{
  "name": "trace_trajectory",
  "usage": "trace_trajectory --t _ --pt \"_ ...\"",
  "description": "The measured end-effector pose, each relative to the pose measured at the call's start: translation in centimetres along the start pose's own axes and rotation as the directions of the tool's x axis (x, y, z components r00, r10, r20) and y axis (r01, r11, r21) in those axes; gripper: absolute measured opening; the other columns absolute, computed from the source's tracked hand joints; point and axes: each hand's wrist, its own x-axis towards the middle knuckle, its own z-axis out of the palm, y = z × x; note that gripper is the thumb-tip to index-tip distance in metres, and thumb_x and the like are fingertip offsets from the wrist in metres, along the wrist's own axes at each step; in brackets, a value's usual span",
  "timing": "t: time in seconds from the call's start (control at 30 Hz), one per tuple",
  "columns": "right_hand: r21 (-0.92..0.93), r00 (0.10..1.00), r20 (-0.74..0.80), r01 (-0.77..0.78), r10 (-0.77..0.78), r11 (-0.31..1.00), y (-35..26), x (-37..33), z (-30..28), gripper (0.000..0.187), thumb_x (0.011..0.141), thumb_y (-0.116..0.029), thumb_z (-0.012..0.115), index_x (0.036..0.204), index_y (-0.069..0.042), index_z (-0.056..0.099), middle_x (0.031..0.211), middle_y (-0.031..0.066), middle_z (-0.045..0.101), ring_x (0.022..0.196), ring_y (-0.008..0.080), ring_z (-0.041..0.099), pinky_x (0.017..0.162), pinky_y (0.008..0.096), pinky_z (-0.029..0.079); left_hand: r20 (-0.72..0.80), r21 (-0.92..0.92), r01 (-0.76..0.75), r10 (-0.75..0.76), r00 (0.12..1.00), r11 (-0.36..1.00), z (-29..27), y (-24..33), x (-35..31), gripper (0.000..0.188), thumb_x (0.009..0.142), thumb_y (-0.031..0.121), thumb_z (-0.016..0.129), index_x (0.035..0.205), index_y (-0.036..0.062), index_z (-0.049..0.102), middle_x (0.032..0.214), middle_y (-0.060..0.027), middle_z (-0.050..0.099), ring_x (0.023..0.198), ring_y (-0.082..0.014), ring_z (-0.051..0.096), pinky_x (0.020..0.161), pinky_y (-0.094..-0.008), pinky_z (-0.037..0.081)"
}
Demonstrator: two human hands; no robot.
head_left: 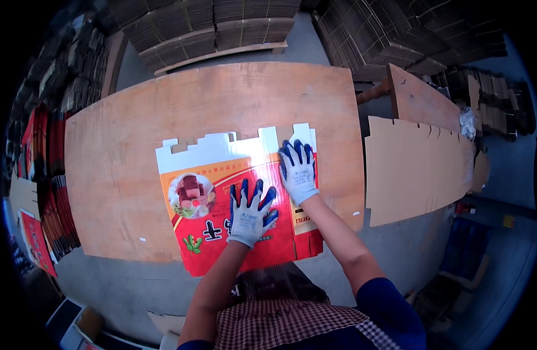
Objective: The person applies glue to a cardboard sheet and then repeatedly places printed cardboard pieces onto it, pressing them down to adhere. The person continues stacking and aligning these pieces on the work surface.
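Note:
A flat printed cardboard box blank (268,239), red and yellow with a food picture and white notched flaps along its far edge, lies on the wooden table (122,140). Its near edge reaches past the table's front edge. My left hand (251,214), in a white work glove with blue fingertips, rests flat on the red middle of the blank, fingers spread. Farther off, my right hand (299,169), gloved alike, lies with fingers stretched on the blank's right part near the white flaps. Neither hand grips anything.
Right of the table lies a plain brown cardboard sheet (417,172). Strapped stacks of cardboard (222,26) stand on a pallet beyond the far edge, with more stacks (391,38) at the far right. Red printed cardboard (58,204) is piled at the left. A blue crate (466,248) sits lower right.

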Motion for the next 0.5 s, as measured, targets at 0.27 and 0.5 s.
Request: trace_trajectory --t 0.27,0.5 --pt "-0.079 0.981 0.029 -0.189 0.191 0.979 -4.3 -8.9 -1.2 0.048 0.096 -0.025 0.057 0.141 -0.008 0.054 0.148 0.0127 0.049 0.139 0.0352 0.042 0.118 0.0559 0.025 -0.063 0.031 0.002 0.0 0.998 1.0 0.5 -0.1 -0.1 0.063 0.092 0.065 0.049 0.146 0.0321 0.052 0.164 -0.0092 0.026 0.149 -0.0494 0.015 0.116 -0.0719 -0.004" --pt "0.097 0.961 0.063 -0.276 0.271 0.956 -5.8 -19.2 -4.3 0.051 0.094 -0.032 0.061 0.14 -0.011 0.055 0.148 0.0138 0.048 0.137 0.0382 0.043 0.115 0.0556 0.028 -0.347 -0.112 0.204 -0.231 0.909 0.973 -0.5 -2.3 -2.6 0.075 0.081 0.049 0.075 0.144 0.0167 0.052 0.154 -0.0223 0.036 0.145 -0.0478 0.025 0.119 -0.0629 0.011"
